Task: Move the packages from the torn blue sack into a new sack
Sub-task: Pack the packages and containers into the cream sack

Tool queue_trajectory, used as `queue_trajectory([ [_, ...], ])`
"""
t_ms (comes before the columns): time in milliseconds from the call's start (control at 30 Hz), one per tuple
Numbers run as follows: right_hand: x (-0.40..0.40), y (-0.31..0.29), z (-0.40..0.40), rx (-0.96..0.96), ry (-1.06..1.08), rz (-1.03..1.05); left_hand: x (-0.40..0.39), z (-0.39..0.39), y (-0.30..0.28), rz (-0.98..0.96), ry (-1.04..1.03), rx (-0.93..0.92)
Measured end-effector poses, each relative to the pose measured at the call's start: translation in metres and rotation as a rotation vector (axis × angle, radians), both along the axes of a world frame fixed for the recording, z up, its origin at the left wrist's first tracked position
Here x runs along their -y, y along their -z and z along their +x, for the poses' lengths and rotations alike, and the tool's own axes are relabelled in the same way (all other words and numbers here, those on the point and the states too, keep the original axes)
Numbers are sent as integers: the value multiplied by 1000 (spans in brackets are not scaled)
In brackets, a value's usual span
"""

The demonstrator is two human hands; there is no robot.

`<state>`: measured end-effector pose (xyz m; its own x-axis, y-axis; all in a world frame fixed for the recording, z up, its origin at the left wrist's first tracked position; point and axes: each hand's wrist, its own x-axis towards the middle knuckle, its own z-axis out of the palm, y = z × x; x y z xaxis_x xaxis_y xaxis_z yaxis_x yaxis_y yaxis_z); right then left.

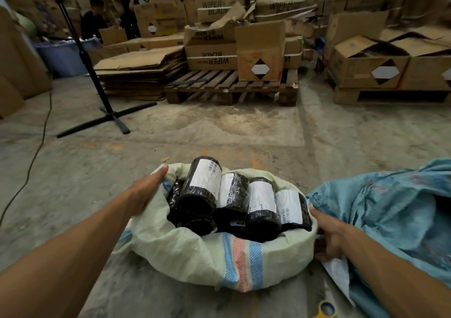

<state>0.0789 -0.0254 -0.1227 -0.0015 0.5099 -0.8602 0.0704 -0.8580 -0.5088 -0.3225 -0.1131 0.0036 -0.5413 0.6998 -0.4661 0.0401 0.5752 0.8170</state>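
Observation:
A pale woven sack (pixel 195 251) with blue and red stripes sits on the floor in front of me, its mouth rolled down. Several black wrapped cylinder packages (pixel 202 188) with white labels fill it to the rim. My left hand (pixel 144 190) lies along the sack's left rim with fingers stretched out, the thumb side tucked at the edge. My right hand (pixel 328 234) grips the sack's right rim, fingers curled over the fabric. The torn blue sack (pixel 390 210) lies crumpled to the right, a dark opening showing in it.
A roll of yellow tape (pixel 327 310) lies at the bottom edge. A black stand (pixel 107 115) with a cross base and a cable is on the left. Wooden pallets (pixel 231 85) with cardboard boxes line the back. A person (pixel 92 22) is far left behind.

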Motion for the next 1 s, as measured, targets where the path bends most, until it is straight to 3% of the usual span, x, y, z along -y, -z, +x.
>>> queue_trajectory([
  [67, -1, 1, 2, -34, 40, -40, 3, 1, -6, -1, 32, 68],
  [200, -9, 13, 4, -120, 100, -76, 0, 3, -10, 145, -103, -49],
  [400, 4, -9, 3, -186, 78, 17, 1, 7, -16, 282, -25, -33],
  [467, 1, -23, 6, -145, 99, 116, 0, 11, -22, 329, -70, -56],
  [533, -11, -32, 5, 20, 145, 312, 0, 19, -29, 353, -107, -95],
  [633, -22, -53, -3, 251, 209, 681, -1, 20, -35, 335, -110, -340],
  [700, -18, -77, -13, 239, 218, 869, 0, 15, -42, 315, -132, -490],
  [767, -19, -98, -15, 148, 213, 1004, 2, 11, -50, 363, -144, -523],
  [867, -23, -131, -10, -205, 129, 799, 6, 17, -67, 430, -139, -384],
  [933, -18, -152, -4, -361, -59, 555, 12, 20, -80, 413, -135, -35],
  [1000, -19, -162, 2, -278, -112, 428, 17, 19, -89, 303, -90, 252],
])
